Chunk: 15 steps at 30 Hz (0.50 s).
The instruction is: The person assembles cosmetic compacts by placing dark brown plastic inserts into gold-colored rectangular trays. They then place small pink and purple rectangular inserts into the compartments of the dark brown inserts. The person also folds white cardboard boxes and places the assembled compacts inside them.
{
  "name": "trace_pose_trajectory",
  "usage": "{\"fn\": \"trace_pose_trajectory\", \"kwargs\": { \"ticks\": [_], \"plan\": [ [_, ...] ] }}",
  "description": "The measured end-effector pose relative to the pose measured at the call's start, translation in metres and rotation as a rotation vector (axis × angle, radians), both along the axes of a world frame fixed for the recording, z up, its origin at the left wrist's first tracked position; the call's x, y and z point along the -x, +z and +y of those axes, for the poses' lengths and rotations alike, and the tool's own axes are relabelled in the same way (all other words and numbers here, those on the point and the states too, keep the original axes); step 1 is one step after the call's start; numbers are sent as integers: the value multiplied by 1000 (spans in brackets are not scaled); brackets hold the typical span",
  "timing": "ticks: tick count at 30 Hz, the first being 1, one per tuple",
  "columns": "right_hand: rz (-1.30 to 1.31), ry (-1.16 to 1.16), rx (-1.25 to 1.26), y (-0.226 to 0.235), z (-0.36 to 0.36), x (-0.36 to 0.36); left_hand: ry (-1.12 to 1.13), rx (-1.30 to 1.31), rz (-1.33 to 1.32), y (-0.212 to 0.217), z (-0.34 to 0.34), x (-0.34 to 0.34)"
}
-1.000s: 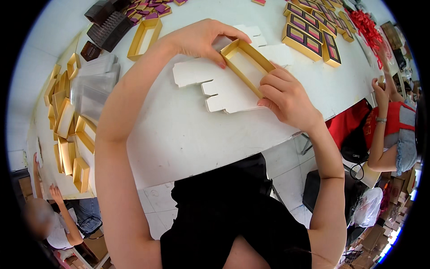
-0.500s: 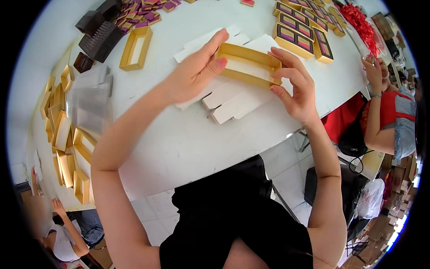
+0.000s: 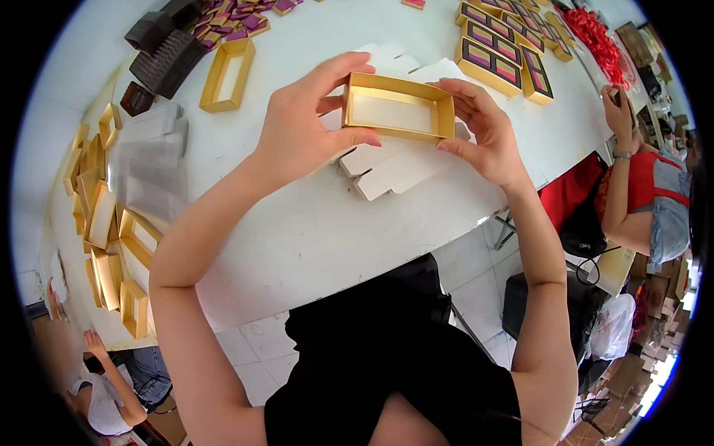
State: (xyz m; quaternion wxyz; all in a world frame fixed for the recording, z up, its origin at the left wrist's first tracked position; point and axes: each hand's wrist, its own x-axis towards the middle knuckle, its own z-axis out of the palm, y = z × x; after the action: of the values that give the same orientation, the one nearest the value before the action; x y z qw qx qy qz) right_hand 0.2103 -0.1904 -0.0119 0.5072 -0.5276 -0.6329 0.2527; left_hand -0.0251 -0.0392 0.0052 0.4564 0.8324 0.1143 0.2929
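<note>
Between my two hands I hold a gold cardboard box tray (image 3: 400,135), tilted so that its pale inside faces me. My left hand (image 3: 309,119) grips its left end, thumb along the lower edge and fingers behind. The right end is held by my right hand (image 3: 487,134), with the thumb below and the fingers at the top corner. Beneath the tray, flat white folded cartons (image 3: 398,165) lie on the table, partly hidden by it. Another gold box tray (image 3: 204,97) rests on the table farther left.
Gold trays (image 3: 104,286) are heaped at the left, beside clear plastic sleeves (image 3: 152,167) and dark ridged trays (image 3: 169,63). Filled gold boxes (image 3: 491,63) stand far right, near red ribbon (image 3: 599,44). Small purple-and-gold pieces (image 3: 230,18) lie far left. Two other people (image 3: 632,186) are at the table's sides.
The gold tray has turned so its inside faces me more. My left hand has gone from a flat palm near its end to gripping it.
</note>
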Motion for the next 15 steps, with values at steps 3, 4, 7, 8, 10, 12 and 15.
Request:
{"fn": "trace_pose_trajectory", "kwargs": {
  "ticks": [3, 4, 7, 8, 10, 12, 15],
  "plan": [
    [-16, 21, 15, 3, 3, -1, 57, 92, -92, -14, -4, 0],
    [-55, 6, 10, 6, 4, 0, 71, 309, -145, -12, -4, -3],
    [-199, -44, -140, 17, 6, 12, 68, 555, -137, -6, -3, -7],
    [-50, -15, -146, 18, 8, 16, 40, 364, -25, -3, -4, -5],
    [138, 3, -102, 21, 13, 22, 44, 82, 55, 1, -11, -2],
    [102, -60, 37, 29, 18, 29, 92, -131, -47, 4, -18, -3],
    [32, -151, 102, 29, 25, 36, 137, -361, -159, 6, -20, -3]
  ]
}}
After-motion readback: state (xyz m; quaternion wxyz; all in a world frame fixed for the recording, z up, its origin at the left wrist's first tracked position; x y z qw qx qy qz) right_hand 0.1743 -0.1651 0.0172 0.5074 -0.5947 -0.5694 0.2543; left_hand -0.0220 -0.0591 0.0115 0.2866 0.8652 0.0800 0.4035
